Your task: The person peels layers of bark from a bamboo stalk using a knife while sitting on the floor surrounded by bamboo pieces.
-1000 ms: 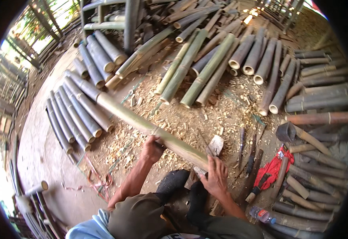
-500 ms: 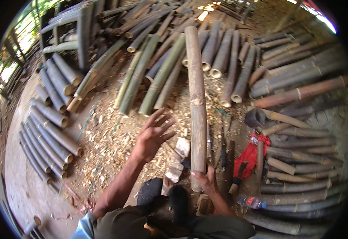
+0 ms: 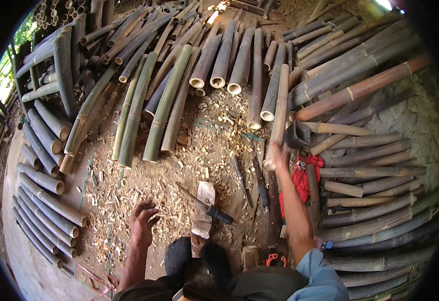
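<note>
My right hand (image 3: 278, 156), reached forward with the arm stretched, is closed round the lower end of a tan bamboo pole (image 3: 281, 100). The pole points away from me, its far end among the lying dark bamboo poles. My left hand (image 3: 144, 215) hangs over the wood chips with nothing in it, its fingers loosely curled and apart. Between the hands, a machete-like blade with a black-wrapped handle (image 3: 219, 214) lies across a pale wood block (image 3: 202, 198). Farther off lie a narrow knife (image 3: 241, 175) and another black-handled tool (image 3: 262, 193).
Bamboo poles lie in rows at the left (image 3: 53, 203), ahead (image 3: 166, 110) and at the right (image 3: 370, 203). A red cloth (image 3: 302, 185) and a dark open container (image 3: 297, 134) sit beside my right arm. A stump (image 3: 250, 257) and an orange-handled tool (image 3: 274, 258) are near my feet.
My right hand has carried the bamboo pole from upright before me to the far right. My left hand has drawn back toward me and its fingers have curled. The view has shifted.
</note>
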`<state>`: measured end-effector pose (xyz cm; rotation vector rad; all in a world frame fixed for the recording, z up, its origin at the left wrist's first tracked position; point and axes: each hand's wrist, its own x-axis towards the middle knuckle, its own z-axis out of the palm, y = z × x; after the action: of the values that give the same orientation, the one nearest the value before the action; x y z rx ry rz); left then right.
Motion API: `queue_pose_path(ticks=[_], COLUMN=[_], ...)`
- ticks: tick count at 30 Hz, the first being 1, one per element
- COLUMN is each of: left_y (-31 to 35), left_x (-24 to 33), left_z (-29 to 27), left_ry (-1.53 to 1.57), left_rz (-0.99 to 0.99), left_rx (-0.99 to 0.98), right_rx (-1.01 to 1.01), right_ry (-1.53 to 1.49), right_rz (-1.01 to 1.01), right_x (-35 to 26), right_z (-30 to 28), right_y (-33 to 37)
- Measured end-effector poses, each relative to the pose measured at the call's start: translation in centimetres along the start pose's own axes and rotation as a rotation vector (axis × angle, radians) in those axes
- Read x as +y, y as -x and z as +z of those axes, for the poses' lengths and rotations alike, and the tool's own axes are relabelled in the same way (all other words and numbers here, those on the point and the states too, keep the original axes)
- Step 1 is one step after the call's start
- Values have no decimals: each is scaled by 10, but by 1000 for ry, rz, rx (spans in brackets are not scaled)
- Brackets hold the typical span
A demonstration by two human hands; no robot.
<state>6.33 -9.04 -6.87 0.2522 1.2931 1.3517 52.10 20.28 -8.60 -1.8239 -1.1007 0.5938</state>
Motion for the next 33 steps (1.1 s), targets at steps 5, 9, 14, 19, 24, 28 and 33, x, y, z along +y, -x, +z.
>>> queue_pose_path(ticks=[5, 9, 14, 19, 24, 28, 33], left_y=[0, 3, 4, -12, -30, -67, -129], left_x=[-5, -12, -9, -31, -20, 9, 92], left_z=[-10, -6, -26, -29, -55, -60, -26], left_ry=[-21, -39, -57, -35, -171, -575, -1154], left_rz=[13, 10, 25, 6, 163, 395, 479], left_rx=[44, 55, 82, 115, 199, 332, 357], right_rx=[96, 140, 18, -322, -603, -799, -1022], right_ry=[-205, -224, -239, -95, 184, 281, 382], right_rz=[-252, -275, -219, -326, -509, -469, -382], right_x=[-40, -51, -44, -37, -109, -135, -144], right_z=[-24, -50, -31, -23, 30, 81, 114], right_y=[-40, -15, 43, 98, 134, 143, 204])
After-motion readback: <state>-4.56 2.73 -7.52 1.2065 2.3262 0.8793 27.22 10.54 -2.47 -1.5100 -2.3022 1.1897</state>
